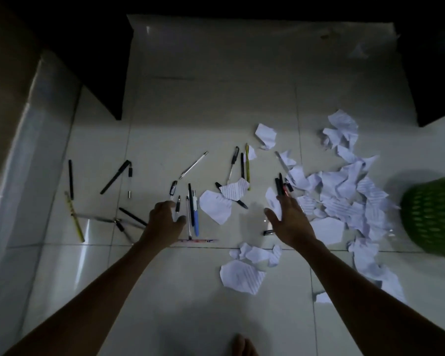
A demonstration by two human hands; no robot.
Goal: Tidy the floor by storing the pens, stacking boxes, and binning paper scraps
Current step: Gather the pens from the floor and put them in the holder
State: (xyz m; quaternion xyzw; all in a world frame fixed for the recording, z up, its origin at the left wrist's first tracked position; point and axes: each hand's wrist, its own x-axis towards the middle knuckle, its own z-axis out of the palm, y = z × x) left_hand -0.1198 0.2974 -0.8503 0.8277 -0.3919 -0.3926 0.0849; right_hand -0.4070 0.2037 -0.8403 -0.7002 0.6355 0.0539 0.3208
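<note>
Several pens (281, 187) sit pinched in the right hand (290, 219); the left hand (166, 217) curls open over floor pens (192, 211). Overfilling the loose bundle could spill it among paper scraps (344, 196).

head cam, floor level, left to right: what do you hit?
Yellow pencil → left hand → blue pen → right hand, holding pens → paper scraps → green basket.
</note>
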